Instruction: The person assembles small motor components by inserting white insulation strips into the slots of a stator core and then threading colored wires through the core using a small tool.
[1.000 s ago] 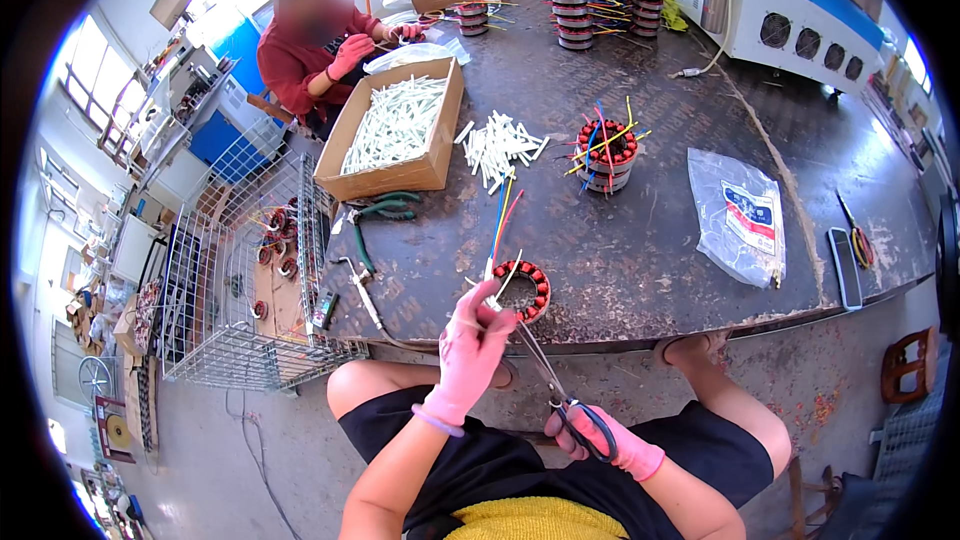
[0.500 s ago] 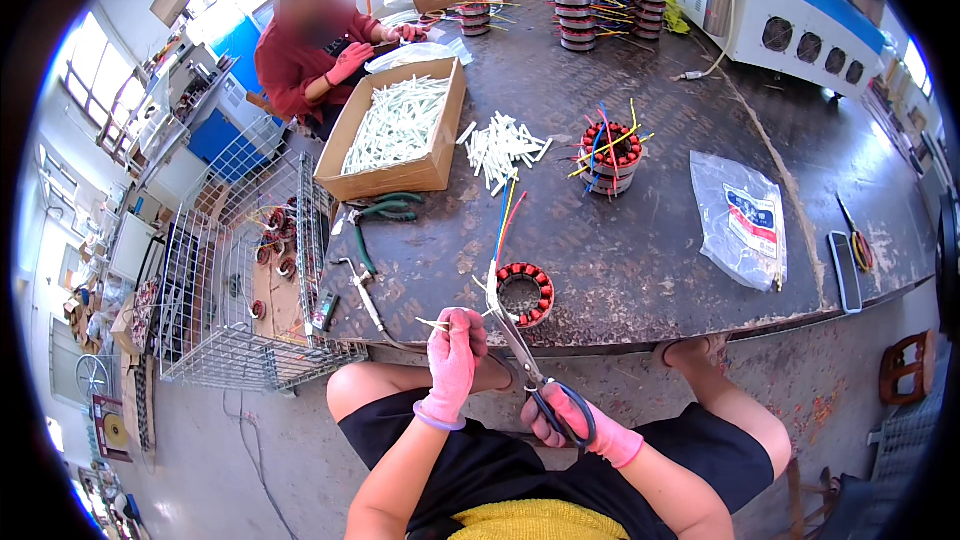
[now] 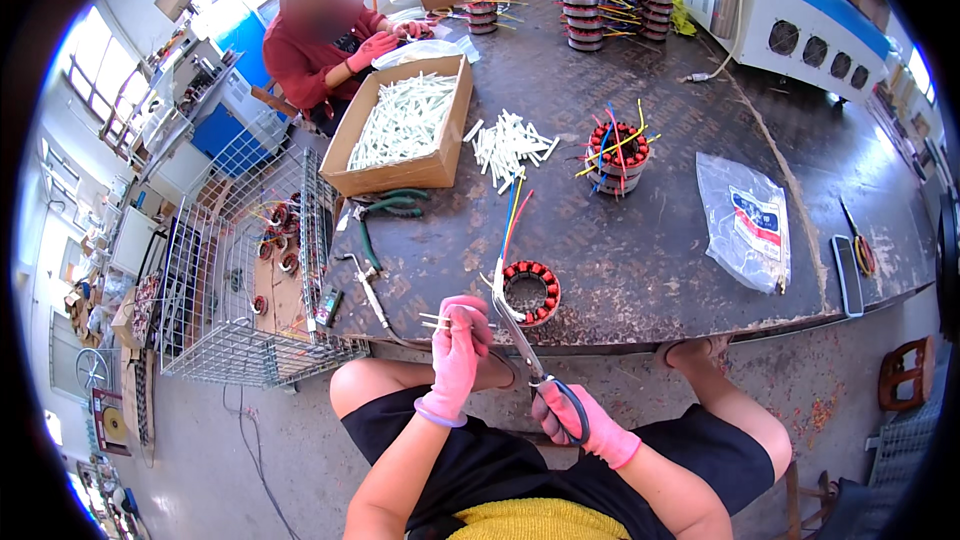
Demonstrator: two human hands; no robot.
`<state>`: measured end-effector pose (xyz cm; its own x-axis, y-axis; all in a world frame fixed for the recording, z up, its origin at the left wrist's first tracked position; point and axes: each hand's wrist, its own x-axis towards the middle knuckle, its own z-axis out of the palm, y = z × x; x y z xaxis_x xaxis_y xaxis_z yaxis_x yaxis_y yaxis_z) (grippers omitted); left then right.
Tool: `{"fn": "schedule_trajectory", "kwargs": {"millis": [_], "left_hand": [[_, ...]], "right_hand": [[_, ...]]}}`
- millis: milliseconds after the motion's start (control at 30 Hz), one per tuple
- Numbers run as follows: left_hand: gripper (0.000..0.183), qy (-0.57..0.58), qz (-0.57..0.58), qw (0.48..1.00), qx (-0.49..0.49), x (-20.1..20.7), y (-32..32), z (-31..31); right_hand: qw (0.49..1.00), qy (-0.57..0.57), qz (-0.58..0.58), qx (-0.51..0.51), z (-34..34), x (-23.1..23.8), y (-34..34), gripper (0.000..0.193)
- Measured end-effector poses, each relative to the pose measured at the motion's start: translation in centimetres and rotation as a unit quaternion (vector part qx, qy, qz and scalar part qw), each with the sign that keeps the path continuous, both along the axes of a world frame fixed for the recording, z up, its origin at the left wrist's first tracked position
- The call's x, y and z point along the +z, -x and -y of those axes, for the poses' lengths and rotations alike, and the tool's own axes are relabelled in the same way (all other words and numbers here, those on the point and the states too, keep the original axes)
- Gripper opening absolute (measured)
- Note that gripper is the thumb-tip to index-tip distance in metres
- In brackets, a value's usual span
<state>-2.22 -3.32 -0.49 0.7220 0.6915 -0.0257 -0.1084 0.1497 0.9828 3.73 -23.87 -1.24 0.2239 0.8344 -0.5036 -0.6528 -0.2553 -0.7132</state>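
Around the dark handles of the scissors [image 3: 525,348] my pink-gloved right hand [image 3: 585,423] is closed. Their blades point away from me, along the left side of a ring-shaped motor stator [image 3: 549,290] with red windings. My left hand [image 3: 459,340], in a pink glove too, is pinched on thin pale strands [image 3: 432,321] whose ends stick out to the left. Whether these are wires or sleeves is hard to see. Blue, yellow and red lead wires [image 3: 513,215], in a white sleeve lower down, rise beside the stator near the blade tips.
A carton [image 3: 400,180] of white tubes stands at the left, with loose white tubes [image 3: 512,145] beside it. Green-handled pliers [image 3: 368,240], stacked stators [image 3: 618,172], a plastic bag [image 3: 742,225] and a phone [image 3: 846,275] lie around. Across the table sits a co-worker [image 3: 320,60] wearing pink gloves.
The view has shifted slightly. My left hand has turned a little, and the pale strands show more apart. The scissors stay in my right hand, their blades looking more closed.
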Motion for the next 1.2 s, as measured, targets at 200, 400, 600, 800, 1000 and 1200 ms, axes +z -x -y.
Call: {"fn": "schedule_trajectory", "kwargs": {"millis": [200, 400, 600, 800, 1000, 1200], "left_hand": [[0.023, -0.091, 0.001, 0.995, -0.032, 2.0, -1.7, -0.6], [0.03, 0.022, -0.055, 0.998, -0.011, 0.8, -2.2, -2.1], [0.033, 0.037, -0.043, 0.998, 0.008, -0.5, -1.6, -1.7], [0.031, 0.043, -0.028, 0.999, -0.003, -0.7, -1.4, -1.6], [0.029, 0.041, -0.026, 0.999, -0.001, -0.7, -1.4, -1.7], [0.033, 0.049, -0.016, 0.999, -0.005, -1.2, -1.6, -1.9]], "right_hand": [[0.998, -0.034, -0.05, -0.004, 1.6, -0.9, 1.8, 0.06], [0.99, -0.08, -0.119, -0.002, -0.6, -2.6, 2.1, 0.058], [0.991, -0.077, -0.103, -0.036, -3.3, -2.1, 1.6, 0.065], [0.99, -0.085, -0.095, -0.058, -4.0, -1.9, 1.6, 0.062], [0.983, -0.058, -0.152, -0.081, -5.2, -1.1, 1.5, 0.054], [0.997, 0.001, -0.017, -0.075, -3.4, 2.7, 1.3, 0.043]]}}
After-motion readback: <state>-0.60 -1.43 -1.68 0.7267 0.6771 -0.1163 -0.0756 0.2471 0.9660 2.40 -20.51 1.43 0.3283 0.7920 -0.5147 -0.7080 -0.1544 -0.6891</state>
